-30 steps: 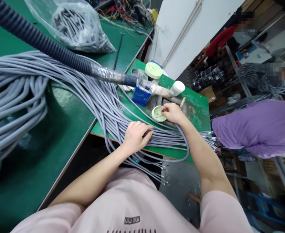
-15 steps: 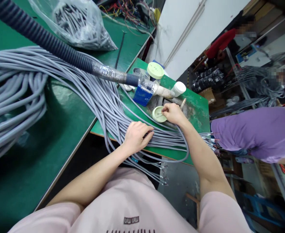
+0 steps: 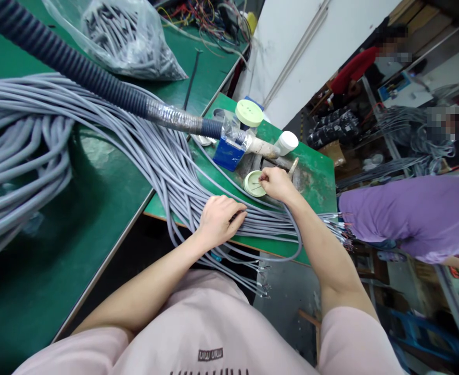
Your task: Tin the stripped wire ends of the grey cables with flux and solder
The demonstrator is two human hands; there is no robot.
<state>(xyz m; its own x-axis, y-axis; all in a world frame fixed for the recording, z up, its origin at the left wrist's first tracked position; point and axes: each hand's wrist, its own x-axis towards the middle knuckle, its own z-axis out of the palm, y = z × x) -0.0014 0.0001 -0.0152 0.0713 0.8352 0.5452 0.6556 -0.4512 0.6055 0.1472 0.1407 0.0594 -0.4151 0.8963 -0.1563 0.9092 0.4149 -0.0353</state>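
Wires (image 3: 256, 184) pinched in my right hand (image 3: 275, 182) point leftward over a pale-green tub (image 3: 247, 188); my left hand (image 3: 220, 219), thumb apart, rests on cables (image 3: 167, 169) running left to right.

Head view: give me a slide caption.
Left hand rests on grey cables; right hand holds thin wires at a pale green tub.

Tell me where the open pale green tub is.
In the head view, the tub is just right of centre, below and right of the blue box, with the right hand over its right edge and grey cables along its near side.
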